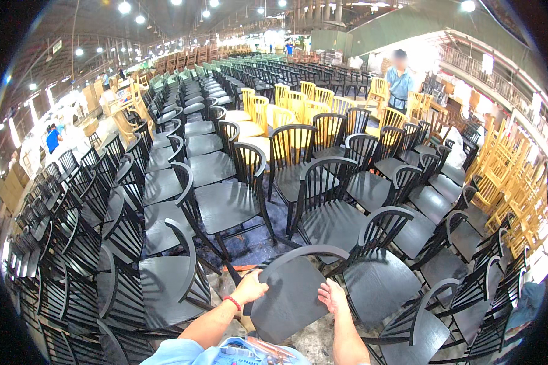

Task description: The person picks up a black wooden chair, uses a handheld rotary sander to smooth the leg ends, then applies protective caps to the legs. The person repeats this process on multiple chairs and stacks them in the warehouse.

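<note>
A black wooden chair [288, 296] with a curved top rail stands right in front of me, its flat seat turned up toward me. My left hand [251, 288], with a red bracelet at the wrist, is closed on the left edge of that seat. At the opposite edge is my right hand [332, 296], its fingers apart and slightly bent; whether they touch the wood I cannot tell. Close on the right stands another black chair [380, 286], and to the left a further black chair [167, 286]. The legs of the chair before me are mostly hidden.
Rows of black chairs crowd both sides. Yellow chairs [295, 103] form a group farther ahead, and stacked yellow chair frames [505, 176] rise at the right. A person in a blue shirt [399, 85] stands beyond the chairs. Dark blue floor covering [262, 234] shows between legs.
</note>
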A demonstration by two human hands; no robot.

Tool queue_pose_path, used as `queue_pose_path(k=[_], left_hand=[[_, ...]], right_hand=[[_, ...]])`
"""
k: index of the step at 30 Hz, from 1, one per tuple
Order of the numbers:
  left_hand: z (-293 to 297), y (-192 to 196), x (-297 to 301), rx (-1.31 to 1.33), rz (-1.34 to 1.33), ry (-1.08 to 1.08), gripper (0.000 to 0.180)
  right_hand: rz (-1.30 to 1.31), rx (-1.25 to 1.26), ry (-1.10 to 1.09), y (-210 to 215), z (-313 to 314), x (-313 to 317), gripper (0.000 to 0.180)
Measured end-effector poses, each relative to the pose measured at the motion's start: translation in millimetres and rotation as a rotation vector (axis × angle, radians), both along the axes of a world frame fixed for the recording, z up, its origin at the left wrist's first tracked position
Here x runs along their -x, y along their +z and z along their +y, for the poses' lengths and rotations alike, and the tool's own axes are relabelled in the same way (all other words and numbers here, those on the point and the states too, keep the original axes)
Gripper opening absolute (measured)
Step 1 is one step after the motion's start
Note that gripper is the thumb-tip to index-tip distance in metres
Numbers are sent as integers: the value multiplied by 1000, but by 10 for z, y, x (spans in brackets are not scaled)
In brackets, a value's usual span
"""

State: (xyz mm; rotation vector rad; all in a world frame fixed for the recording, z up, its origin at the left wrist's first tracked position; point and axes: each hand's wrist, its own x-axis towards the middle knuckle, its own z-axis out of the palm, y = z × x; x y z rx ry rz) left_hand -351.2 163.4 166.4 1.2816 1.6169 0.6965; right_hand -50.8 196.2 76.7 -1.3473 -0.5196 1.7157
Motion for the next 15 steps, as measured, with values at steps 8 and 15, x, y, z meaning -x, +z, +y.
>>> queue_pose_path(k=[8,15], left_hand=[[-1054,-17,310,-144,139,-135,62],[-1578,-326,1113,-231,-116,-392,71]], right_hand=[[260,-153,-397,42,-225,426,90],[157,-201,-623,43,-937,789,85]])
